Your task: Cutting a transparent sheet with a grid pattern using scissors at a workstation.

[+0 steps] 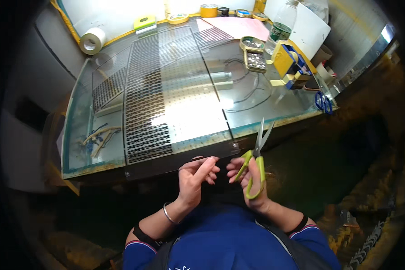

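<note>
Green-handled scissors [259,158] are in my right hand [255,184], the handles round the thumb and fingers. Their blades stand apart, pointing up and away toward the glass table's front edge. My left hand [196,180] is closed, thumb pressed to the curled fingers; what it pinches, if anything, cannot be made out. Just beyond both hands, a long clear sheet printed with dark rows [147,118] lies on the glass table [270,108]. The sheet's near end hangs over the front edge, close to my left fingertips.
At the table's right stand a yellow-and-blue tape dispenser [292,65], a plastic bottle [283,22], small containers of shiny pieces [255,60] and blue scissors [323,102]. Twig-like scraps [101,137] lie at the left front. A white roll [92,41] and several tape rolls [209,10] line the back.
</note>
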Demonstrator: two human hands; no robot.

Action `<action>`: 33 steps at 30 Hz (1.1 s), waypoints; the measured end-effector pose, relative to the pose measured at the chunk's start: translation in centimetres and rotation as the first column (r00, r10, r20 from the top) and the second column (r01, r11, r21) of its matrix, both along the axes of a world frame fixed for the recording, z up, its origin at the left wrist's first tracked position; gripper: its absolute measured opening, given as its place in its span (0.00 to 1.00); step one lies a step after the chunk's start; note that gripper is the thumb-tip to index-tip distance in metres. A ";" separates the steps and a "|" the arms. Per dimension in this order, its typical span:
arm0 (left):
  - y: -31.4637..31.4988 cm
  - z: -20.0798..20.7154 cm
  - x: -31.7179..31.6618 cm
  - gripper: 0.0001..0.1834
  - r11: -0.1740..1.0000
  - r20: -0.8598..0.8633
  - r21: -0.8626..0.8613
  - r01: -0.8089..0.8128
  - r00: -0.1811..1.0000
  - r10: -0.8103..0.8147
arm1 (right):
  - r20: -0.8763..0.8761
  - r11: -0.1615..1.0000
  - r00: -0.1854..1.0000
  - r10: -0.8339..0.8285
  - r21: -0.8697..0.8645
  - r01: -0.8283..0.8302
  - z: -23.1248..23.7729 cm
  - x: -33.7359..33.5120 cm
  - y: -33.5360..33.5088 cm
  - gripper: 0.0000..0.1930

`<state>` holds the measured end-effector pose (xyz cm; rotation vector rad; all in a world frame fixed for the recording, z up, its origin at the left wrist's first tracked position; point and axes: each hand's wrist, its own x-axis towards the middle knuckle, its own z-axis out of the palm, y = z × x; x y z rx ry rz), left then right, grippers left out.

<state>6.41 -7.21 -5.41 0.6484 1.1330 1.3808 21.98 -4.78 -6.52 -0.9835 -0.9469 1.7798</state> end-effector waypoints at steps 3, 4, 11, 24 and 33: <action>1.9 0.6 1.5 0.15 0.995 0.062 -0.092 0.031 0.998 -0.026 | -0.026 0.995 0.995 0.096 -0.032 -0.097 -1.4 0.8 -2.5 0.25; 2.4 0.6 1.8 0.13 0.995 0.089 -0.092 0.043 0.995 -0.035 | -0.064 0.991 0.990 0.125 -0.049 -0.128 -1.7 0.7 -3.1 0.25; 3.0 1.5 3.3 0.09 0.991 0.058 -0.087 0.098 0.994 -0.094 | 0.133 0.965 0.964 0.230 0.100 -0.243 -1.5 -0.7 -3.0 0.24; 2.5 1.5 3.9 0.09 0.994 0.005 -0.049 0.101 0.995 -0.101 | 0.293 0.972 0.952 0.091 0.180 -0.148 -0.1 -1.4 -2.9 0.24; 2.2 2.4 2.7 0.11 0.968 0.127 -0.159 0.193 0.977 -0.174 | 0.064 0.980 0.993 0.096 0.168 -0.106 -1.3 -0.8 -3.3 0.23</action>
